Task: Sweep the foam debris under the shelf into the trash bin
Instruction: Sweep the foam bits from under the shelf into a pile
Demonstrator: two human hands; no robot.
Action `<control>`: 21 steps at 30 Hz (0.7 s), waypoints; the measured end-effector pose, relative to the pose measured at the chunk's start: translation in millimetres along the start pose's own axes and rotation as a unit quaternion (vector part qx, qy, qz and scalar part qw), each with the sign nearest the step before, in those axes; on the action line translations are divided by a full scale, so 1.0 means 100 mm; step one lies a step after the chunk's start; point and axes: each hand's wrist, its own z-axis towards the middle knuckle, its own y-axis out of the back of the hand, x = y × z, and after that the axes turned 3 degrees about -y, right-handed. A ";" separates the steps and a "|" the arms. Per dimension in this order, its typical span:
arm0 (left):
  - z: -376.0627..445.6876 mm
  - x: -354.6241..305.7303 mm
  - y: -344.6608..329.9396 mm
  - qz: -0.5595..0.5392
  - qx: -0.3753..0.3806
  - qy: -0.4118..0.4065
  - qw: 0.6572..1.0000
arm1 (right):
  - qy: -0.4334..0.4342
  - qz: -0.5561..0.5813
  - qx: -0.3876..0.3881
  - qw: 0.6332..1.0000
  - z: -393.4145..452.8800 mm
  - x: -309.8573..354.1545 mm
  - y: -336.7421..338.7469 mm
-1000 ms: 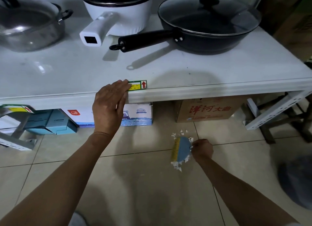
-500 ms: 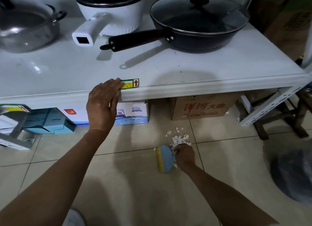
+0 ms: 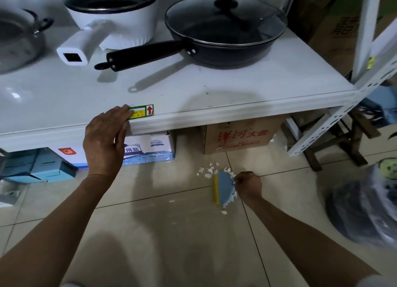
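My right hand (image 3: 249, 185) grips a small blue hand brush (image 3: 224, 187) with yellow bristles, held low on the tiled floor in front of the white shelf (image 3: 214, 119). White foam debris (image 3: 209, 169) lies scattered just beyond the brush, and a few bits lie at its near side. My left hand (image 3: 105, 140) rests flat on the shelf's front edge, fingers spread, holding nothing. The trash bin (image 3: 365, 213), lined with a dark bag, stands blurred at the right edge.
A black lidded pan (image 3: 225, 29), a white pot (image 3: 111, 14) and a steel pot (image 3: 19, 39) sit on the shelf. Under it are a brown carton (image 3: 242, 136), a white-blue box (image 3: 148, 151) and teal boxes (image 3: 36, 166). A perforated white shelf leg (image 3: 322, 125) slants at right.
The brush and my right hand have swept back and forth on the floor, spreading foam bits around the brush. My left hand has stayed on the shelf edge.
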 end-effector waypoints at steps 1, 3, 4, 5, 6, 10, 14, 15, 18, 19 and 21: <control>0.00 0.00 0.00 -0.002 -0.002 -0.002 1.000 | 0.003 0.010 -0.001 1.000 -0.01 0.08 -0.05; 0.00 0.00 -0.01 -0.007 -0.005 -0.002 1.000 | 0.006 0.030 -0.002 1.000 -0.03 0.27 -0.16; 0.00 0.00 -0.01 -0.010 -0.007 -0.002 1.000 | 0.002 0.040 0.003 0.999 -0.04 0.37 -0.23; 0.00 0.00 -0.02 -0.013 -0.009 -0.005 1.000 | -0.005 0.052 0.012 0.999 -0.03 0.46 -0.30; 0.00 0.00 -0.02 -0.016 -0.011 -0.008 1.000 | -0.011 0.066 0.015 0.998 -0.02 0.53 -0.36; -0.01 0.01 -0.05 -0.008 -0.016 -0.013 1.000 | -0.051 0.130 0.009 0.990 0.14 0.73 -0.51; -0.01 0.02 -0.07 -0.005 -0.026 -0.024 0.999 | -0.086 0.101 -0.010 0.991 0.34 0.67 -0.41; 0.00 0.01 -0.07 -0.006 -0.027 -0.026 0.999 | -0.099 0.095 -0.017 0.990 0.38 0.60 -0.36; 0.00 0.00 -0.07 -0.003 -0.026 -0.026 0.999 | -0.137 0.090 -0.037 0.986 0.47 0.33 -0.19; 0.00 -0.01 -0.07 -0.002 -0.025 -0.027 0.999 | -0.151 0.087 -0.044 0.984 0.48 0.22 -0.13; 0.01 -0.02 -0.07 -0.002 -0.023 -0.023 0.999 | -0.175 0.083 -0.060 0.979 0.46 0.04 -0.02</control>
